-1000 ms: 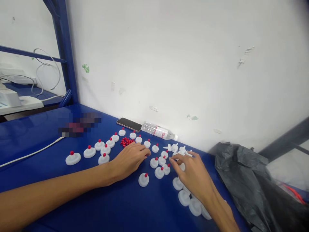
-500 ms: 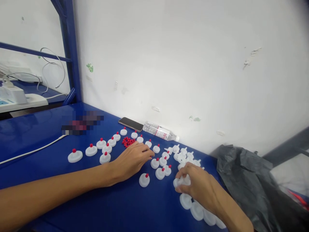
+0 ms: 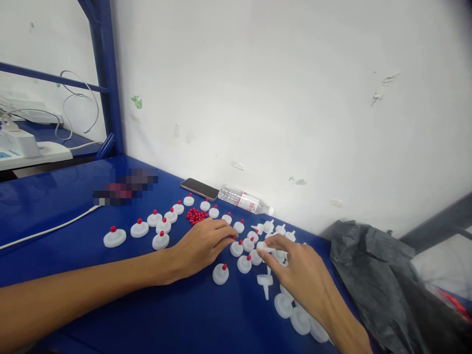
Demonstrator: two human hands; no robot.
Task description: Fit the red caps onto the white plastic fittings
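Your left hand (image 3: 204, 242) has its thumb and fingers pinched together on a small red cap (image 3: 232, 237), mostly hidden by the fingertips. Your right hand (image 3: 298, 265) grips a white nozzle lid (image 3: 261, 247) between thumb and fingers, just right of it. The loose red caps (image 3: 196, 216) lie in a pile beyond your left hand, and a tipped lid (image 3: 264, 280) rests on the worktop (image 3: 177, 314), on the near side of your right fingertips.
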